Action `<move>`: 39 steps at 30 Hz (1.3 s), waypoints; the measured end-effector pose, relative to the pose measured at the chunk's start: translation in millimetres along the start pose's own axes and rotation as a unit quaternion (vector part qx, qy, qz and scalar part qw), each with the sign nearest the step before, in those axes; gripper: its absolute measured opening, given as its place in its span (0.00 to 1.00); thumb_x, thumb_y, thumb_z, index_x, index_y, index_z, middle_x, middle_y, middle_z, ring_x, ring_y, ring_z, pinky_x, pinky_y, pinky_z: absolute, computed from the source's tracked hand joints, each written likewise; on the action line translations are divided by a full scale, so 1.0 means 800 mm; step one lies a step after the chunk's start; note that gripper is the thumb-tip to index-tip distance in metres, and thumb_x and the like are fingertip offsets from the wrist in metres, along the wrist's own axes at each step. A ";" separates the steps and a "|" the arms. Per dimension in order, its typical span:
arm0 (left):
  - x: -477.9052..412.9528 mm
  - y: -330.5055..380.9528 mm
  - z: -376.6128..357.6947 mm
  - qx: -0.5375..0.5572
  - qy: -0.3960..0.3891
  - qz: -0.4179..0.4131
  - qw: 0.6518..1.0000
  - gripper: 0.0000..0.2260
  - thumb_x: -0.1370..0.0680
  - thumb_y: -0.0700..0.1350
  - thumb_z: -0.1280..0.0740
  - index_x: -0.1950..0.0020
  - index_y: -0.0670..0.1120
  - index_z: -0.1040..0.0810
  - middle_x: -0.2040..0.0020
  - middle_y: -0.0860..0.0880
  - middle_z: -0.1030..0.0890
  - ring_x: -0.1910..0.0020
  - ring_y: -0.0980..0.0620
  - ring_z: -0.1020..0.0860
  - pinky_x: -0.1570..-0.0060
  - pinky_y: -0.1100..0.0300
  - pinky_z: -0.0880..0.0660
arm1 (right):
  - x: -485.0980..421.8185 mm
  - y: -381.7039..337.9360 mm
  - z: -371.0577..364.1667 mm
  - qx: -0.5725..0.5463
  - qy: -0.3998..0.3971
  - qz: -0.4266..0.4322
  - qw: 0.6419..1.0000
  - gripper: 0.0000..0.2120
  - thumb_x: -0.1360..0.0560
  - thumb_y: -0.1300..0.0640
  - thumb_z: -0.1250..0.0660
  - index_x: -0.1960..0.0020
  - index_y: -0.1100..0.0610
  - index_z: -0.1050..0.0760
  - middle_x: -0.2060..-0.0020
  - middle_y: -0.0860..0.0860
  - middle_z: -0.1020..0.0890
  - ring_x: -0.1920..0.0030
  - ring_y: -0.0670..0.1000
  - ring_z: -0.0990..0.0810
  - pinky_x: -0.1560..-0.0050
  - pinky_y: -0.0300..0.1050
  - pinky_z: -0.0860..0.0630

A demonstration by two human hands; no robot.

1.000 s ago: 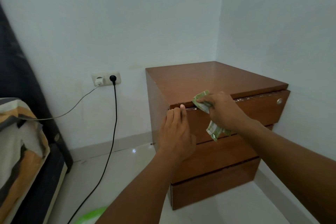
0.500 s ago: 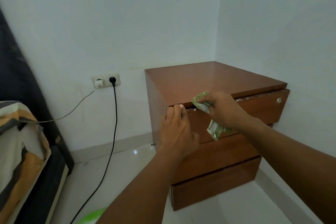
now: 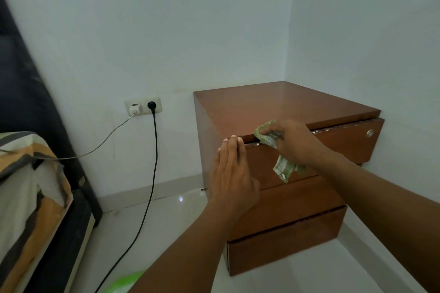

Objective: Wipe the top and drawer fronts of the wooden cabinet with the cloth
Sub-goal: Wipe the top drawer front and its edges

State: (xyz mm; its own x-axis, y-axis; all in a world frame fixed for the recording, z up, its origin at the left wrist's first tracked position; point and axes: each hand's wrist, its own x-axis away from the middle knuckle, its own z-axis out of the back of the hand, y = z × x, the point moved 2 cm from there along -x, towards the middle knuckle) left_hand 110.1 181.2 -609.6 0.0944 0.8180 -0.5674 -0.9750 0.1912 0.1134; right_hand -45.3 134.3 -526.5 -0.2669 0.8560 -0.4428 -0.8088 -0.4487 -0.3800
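Head view: right hand (image 3: 295, 144) grips cloth (image 3: 283, 168) hanging lengthwise down drawer front (image 3: 345, 144); left hand (image 3: 232, 178) flat, fingers straight.

The person's left hand (image 3: 234, 181) has edged up the front of the cabinet (image 3: 273, 107) at frame centre. Its fingertips now lie against the front edge of the top rather than just below it on the top drawer (image 3: 345, 143). The right hand (image 3: 297, 145), gripping the green cloth (image 3: 284, 169), has barely shifted along that edge, and the cloth's hanging tail sits slightly further right than a second ago. The view has turned a little to the left, so more of the dark headboard (image 3: 28, 102) shows at the upper left of the frame.
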 end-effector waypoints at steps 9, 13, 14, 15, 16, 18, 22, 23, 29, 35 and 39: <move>-0.005 0.012 -0.003 -0.025 -0.032 0.036 0.999 0.43 0.28 0.56 0.40 0.19 0.39 0.50 0.30 0.44 0.33 0.33 0.45 0.35 0.36 0.50 0.35 | -0.003 0.001 0.003 0.002 -0.007 0.007 1.000 0.20 0.25 0.69 0.39 0.39 0.54 0.20 0.37 0.54 0.21 0.50 0.48 0.24 0.51 0.39 0.30; -0.013 0.019 0.000 -0.031 -0.019 0.038 0.999 0.43 0.32 0.57 0.38 0.21 0.36 0.42 0.39 0.45 0.32 0.45 0.46 0.34 0.47 0.51 0.34 | -0.010 0.009 0.008 0.012 -0.019 0.007 1.000 0.21 0.25 0.69 0.40 0.39 0.52 0.20 0.38 0.54 0.20 0.61 0.44 0.25 0.63 0.29 0.32; -0.013 0.019 0.001 -0.034 -0.016 0.039 0.999 0.43 0.32 0.57 0.37 0.22 0.36 0.40 0.39 0.45 0.31 0.46 0.46 0.34 0.48 0.51 0.34 | -0.011 0.010 0.010 0.014 -0.019 0.008 1.000 0.21 0.25 0.69 0.40 0.39 0.53 0.19 0.39 0.54 0.19 0.64 0.41 0.28 0.67 0.25 0.36; -0.013 0.020 0.003 -0.034 -0.011 0.042 0.998 0.42 0.32 0.57 0.37 0.23 0.36 0.38 0.40 0.45 0.31 0.46 0.46 0.34 0.49 0.51 0.34 | -0.011 0.010 0.013 0.014 -0.016 0.010 1.000 0.20 0.25 0.69 0.40 0.39 0.53 0.19 0.41 0.54 0.19 0.66 0.40 0.29 0.69 0.24 0.37; -0.014 0.021 0.005 -0.036 -0.005 0.043 0.998 0.41 0.33 0.57 0.36 0.24 0.36 0.36 0.41 0.45 0.30 0.47 0.46 0.34 0.50 0.51 0.35 | -0.012 0.011 0.016 0.012 -0.014 0.008 1.000 0.20 0.25 0.69 0.39 0.39 0.53 0.19 0.42 0.53 0.19 0.66 0.39 0.29 0.70 0.24 0.37; -0.016 0.024 0.009 -0.044 0.003 0.040 0.998 0.38 0.33 0.57 0.36 0.28 0.36 0.33 0.43 0.45 0.30 0.48 0.47 0.34 0.53 0.52 0.37 | -0.010 0.014 0.021 0.009 -0.009 0.002 1.000 0.20 0.24 0.68 0.39 0.39 0.52 0.20 0.45 0.50 0.21 0.66 0.40 0.29 0.71 0.25 0.37; -0.017 0.028 0.020 -0.052 0.014 0.045 0.998 0.34 0.32 0.57 0.37 0.32 0.38 0.30 0.47 0.46 0.30 0.51 0.47 0.33 0.55 0.53 0.38 | -0.002 0.016 0.026 0.001 0.000 0.008 1.000 0.20 0.24 0.69 0.39 0.40 0.52 0.20 0.44 0.55 0.19 0.66 0.42 0.27 0.69 0.33 0.34; -0.017 0.029 0.023 -0.052 0.011 0.047 0.997 0.35 0.32 0.57 0.38 0.29 0.38 0.31 0.46 0.45 0.29 0.50 0.47 0.32 0.53 0.51 0.36 | 0.002 0.015 0.027 -0.002 0.003 0.007 1.000 0.20 0.24 0.69 0.39 0.39 0.52 0.20 0.44 0.56 0.19 0.67 0.42 0.28 0.69 0.33 0.34; -0.015 0.027 0.032 -0.065 -0.006 0.018 0.998 0.36 0.30 0.57 0.39 0.26 0.40 0.34 0.43 0.45 0.29 0.46 0.45 0.32 0.50 0.51 0.35 | 0.023 0.009 0.023 -0.012 0.027 0.031 0.999 0.20 0.24 0.70 0.39 0.39 0.54 0.20 0.41 0.56 0.19 0.63 0.43 0.23 0.64 0.31 0.30; 0.019 0.002 0.021 0.019 0.029 -0.002 0.999 0.36 0.29 0.50 0.36 0.22 0.38 0.37 0.37 0.43 0.27 0.39 0.45 0.29 0.42 0.52 0.28 | 0.047 -0.001 0.013 0.004 0.074 0.073 0.995 0.20 0.26 0.71 0.37 0.38 0.56 0.20 0.43 0.56 0.18 0.50 0.47 0.26 0.51 0.29 0.32; 0.030 -0.016 0.016 0.082 0.037 0.034 0.995 0.35 0.26 0.46 0.39 0.20 0.38 0.42 0.27 0.39 0.31 0.27 0.41 0.33 0.31 0.45 0.30 | 0.060 -0.025 -0.015 0.020 0.058 0.109 0.992 0.19 0.25 0.65 0.39 0.35 0.57 0.23 0.42 0.53 0.21 0.41 0.53 0.29 0.39 0.51 0.28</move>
State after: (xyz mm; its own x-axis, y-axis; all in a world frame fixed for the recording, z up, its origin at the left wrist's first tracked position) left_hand 127.2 205.7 -614.1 0.0088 0.7911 -0.6117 -0.9320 0.2281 0.2816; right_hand -35.7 181.7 -549.6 -0.3763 0.7037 -0.6027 -0.7596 -0.6068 -0.2341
